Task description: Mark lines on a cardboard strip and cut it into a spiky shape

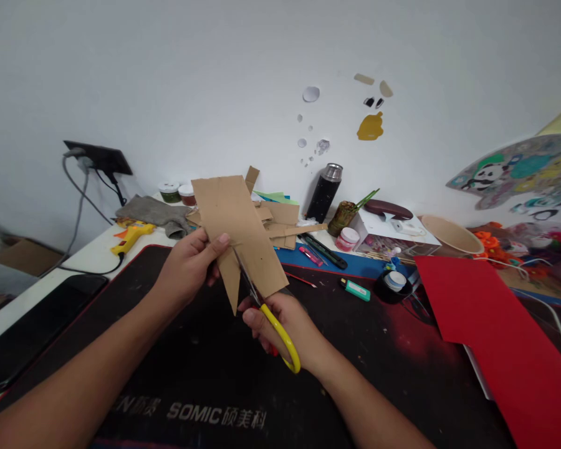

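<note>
My left hand (187, 265) pinches a brown cardboard piece (236, 224) by its left edge and holds it up above the black desk mat (177, 374). My right hand (283, 327) is closed round yellow-handled scissors (280, 337). Their blades reach up into the cardboard's lower edge, along a cut that separates a narrow strip hanging down at the left. Both forearms come in from the bottom of the picture.
Cardboard scraps (275, 221) are piled behind. A yellow glue gun (131, 236), a black flask (325, 192), a green lighter (355, 289), a tape roll (390, 284), a box cutter (322, 249) and a red sheet (490, 337) lie about. A dark phone (32, 327) lies at left.
</note>
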Demonstrator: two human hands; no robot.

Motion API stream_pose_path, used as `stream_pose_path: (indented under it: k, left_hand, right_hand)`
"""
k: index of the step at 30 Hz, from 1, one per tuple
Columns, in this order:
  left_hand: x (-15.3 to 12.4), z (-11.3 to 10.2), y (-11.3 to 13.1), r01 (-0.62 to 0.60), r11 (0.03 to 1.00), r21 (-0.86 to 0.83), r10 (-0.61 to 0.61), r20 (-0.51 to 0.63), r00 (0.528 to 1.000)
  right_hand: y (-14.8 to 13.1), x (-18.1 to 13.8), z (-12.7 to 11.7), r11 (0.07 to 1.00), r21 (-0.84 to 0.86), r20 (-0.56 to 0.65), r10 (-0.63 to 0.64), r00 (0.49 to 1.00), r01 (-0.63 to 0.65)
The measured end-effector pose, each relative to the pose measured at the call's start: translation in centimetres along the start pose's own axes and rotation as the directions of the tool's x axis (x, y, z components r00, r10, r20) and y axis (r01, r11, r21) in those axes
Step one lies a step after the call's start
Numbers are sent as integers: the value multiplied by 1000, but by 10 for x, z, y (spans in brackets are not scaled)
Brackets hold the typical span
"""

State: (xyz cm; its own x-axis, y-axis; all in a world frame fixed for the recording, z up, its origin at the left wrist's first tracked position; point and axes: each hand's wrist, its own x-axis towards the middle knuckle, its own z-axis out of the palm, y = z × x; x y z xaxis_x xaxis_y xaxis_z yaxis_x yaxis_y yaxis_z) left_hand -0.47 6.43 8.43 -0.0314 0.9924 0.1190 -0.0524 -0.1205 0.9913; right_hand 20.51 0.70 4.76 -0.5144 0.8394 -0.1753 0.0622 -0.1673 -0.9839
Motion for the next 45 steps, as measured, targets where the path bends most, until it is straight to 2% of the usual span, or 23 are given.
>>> stream_pose_path:
  k: [8, 13, 20, 27, 34, 45]
  left_hand:
    - [-7, 9, 7, -84, 993, 79, 96, -161, 982]
    - [0, 4, 11, -62, 989, -133, 27, -245, 969]
    - [1, 2, 8, -76, 996, -55, 63, -205, 977]
    - [-2, 6, 8, -29, 997, -67, 18, -161, 987]
    - [-5, 5, 3, -9, 1000, 7, 10, -125, 992]
    - [-6, 7, 6, 21, 999, -37, -24, -96, 995]
  right_hand:
    - [-7, -1, -2, 998, 54, 26, -23, 999, 22]
    - [-1, -3, -2, 999, 17, 67, -43, 997, 42]
    - [2, -4, -5, 999, -10, 72, -40, 997, 40]
    - [-5, -2, -5, 1000, -6, 11, -14, 1000, 14]
    - [-7, -1, -2, 1000, 17, -33, 11, 999, -10]
    - [-11, -4, -1, 996, 41, -64, 80, 995, -77]
